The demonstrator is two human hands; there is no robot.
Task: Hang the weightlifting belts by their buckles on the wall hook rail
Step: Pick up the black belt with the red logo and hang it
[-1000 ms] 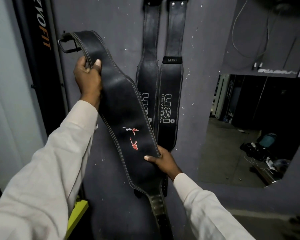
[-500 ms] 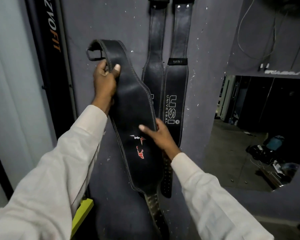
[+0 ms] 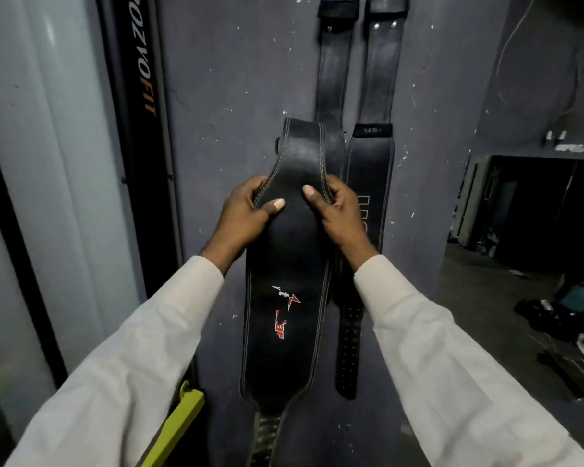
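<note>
**Belt held in both hands before a grey wall**

At the upper left of the frame stands a black upright panel (image 3: pixel 139 79) with white and orange lettering. A yellow-green bar (image 3: pixel 179 419) lies at the lower left. At centre, the left hand (image 3: pixel 246 214) grips the left edge of a black leather belt (image 3: pixel 284 298), fingers curled behind it and thumb pressed on its face. This belt is held upright in front of the grey wall (image 3: pixel 233 79). Its top end bends away from the camera, and a red and white logo sits below the hands. The right hand (image 3: pixel 341 214) grips the opposite edge in the same way. Right of centre, a plain hung belt (image 3: pixel 331 79) and a lettered hung belt (image 3: pixel 371 170) hang side by side. The held belt overlaps the plain one.
</note>
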